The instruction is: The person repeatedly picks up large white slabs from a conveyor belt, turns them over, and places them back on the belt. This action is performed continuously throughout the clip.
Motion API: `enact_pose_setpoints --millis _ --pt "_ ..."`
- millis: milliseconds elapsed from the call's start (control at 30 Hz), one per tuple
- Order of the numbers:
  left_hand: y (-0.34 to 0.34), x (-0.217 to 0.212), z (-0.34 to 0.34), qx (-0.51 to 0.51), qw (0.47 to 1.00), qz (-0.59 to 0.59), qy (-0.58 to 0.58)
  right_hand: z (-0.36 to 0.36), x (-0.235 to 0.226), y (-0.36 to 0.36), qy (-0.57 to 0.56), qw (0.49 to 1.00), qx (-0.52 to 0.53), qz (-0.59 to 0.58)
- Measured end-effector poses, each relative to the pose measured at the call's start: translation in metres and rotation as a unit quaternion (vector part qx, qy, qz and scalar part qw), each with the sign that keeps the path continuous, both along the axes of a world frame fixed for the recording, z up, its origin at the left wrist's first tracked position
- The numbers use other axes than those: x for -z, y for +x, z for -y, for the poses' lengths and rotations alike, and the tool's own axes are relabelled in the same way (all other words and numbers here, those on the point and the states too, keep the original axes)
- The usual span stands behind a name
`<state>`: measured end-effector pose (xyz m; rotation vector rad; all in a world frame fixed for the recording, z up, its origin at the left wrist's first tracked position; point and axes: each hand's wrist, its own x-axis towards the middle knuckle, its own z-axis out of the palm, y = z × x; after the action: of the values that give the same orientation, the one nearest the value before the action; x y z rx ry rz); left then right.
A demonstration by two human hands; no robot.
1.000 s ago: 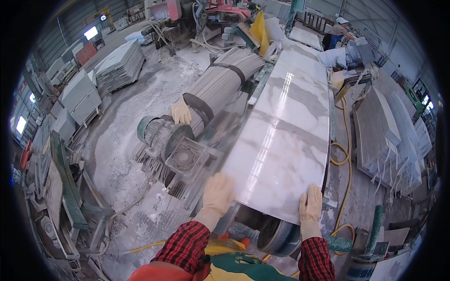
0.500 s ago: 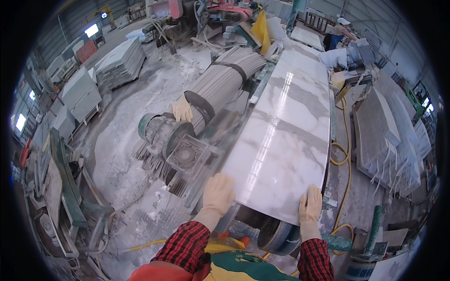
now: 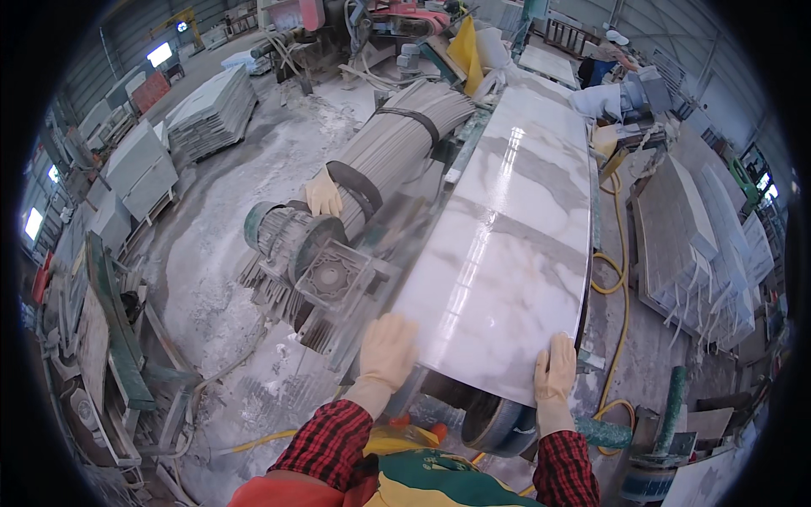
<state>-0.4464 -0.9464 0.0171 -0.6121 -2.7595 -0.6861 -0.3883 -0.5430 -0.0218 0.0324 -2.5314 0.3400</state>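
Note:
A glossy white marble-look slab (image 3: 473, 313) with grey-brown veining lies on a roller conveyor in front of me. Its near end reaches past a dark drum roller (image 3: 498, 427). My left hand (image 3: 387, 351), in a cream rubber glove, is closed at the near left corner, its fingertips slightly blurred. On the near right edge, my right hand (image 3: 555, 376), gloved alike, grips with the thumb on top and the fingers along the side. The slab's underside is hidden.
Left of the conveyor stand a dusty gear motor (image 3: 300, 245) and a strapped bundle of thin strips (image 3: 380, 156) with a loose glove (image 3: 323, 193) on it. A yellow hose (image 3: 623, 338) runs along the right, beside stacked slabs (image 3: 676, 237). Another person (image 3: 604, 61) works far off.
The whole view shifts very slightly, so things sit a little further left. Both hands keep their places at the slab's near corners.

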Motion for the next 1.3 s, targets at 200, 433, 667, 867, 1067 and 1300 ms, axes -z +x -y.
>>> enact_pose_setpoints --millis 200,433,667,867,1067,1300 --pt "0.003 0.013 0.003 -0.004 1.0 -0.029 -0.003 0.003 -0.002 0.004 -0.007 1.0 -0.001 0.003" --pt "0.009 0.01 0.003 -0.007 0.999 -0.032 -0.002 0.005 0.002 0.009 -0.001 1.0 0.012 0.011" --pt "0.013 0.009 0.004 -0.006 1.0 -0.008 -0.015 0.008 -0.006 0.014 -0.007 1.0 0.007 0.015" --pt "0.013 0.015 0.003 0.006 0.986 -0.164 -0.002 0.016 -0.022 0.017 -0.031 0.999 0.007 0.011" --pt "0.015 0.029 0.018 0.029 0.996 -0.077 -0.02 0.02 -0.018 0.02 -0.032 0.998 0.031 -0.036" --pt "-0.041 0.04 0.006 0.07 0.995 -0.043 -0.057 0.024 -0.025 0.024 -0.067 0.995 0.041 -0.055"
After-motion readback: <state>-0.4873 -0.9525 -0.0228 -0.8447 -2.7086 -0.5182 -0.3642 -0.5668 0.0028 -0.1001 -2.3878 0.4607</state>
